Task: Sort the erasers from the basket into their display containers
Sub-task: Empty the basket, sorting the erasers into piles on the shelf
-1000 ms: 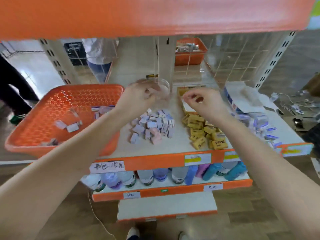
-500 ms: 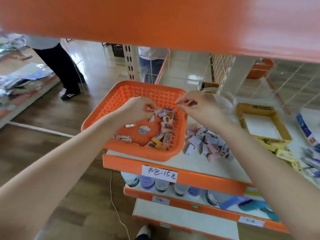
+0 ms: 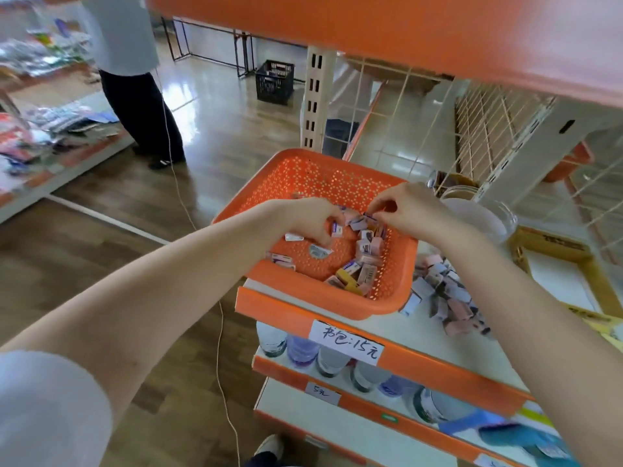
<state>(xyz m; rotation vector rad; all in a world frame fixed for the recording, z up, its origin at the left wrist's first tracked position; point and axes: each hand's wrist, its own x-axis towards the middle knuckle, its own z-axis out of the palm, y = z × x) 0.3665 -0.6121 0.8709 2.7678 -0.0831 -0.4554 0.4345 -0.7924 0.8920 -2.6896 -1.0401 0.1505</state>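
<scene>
Head view: which step is this?
- Picking. Her left hand (image 3: pixel 310 219) and right hand (image 3: pixel 411 210) each pinch one of the erasers (image 3: pixel 365 246) lying in the orange basket (image 3: pixel 323 176).
- Next?
- Probably lift them clear, then carry them right to the matching pile (image 3: pixel 445 298).

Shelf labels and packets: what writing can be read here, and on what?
"书包:15元": handwritten paper tag on the orange shelf edge.
"5元": smaller tag on the lower edge.
Blurred: dark print on the yellow box.
Too small to read: print on the erasers in the basket.
</scene>
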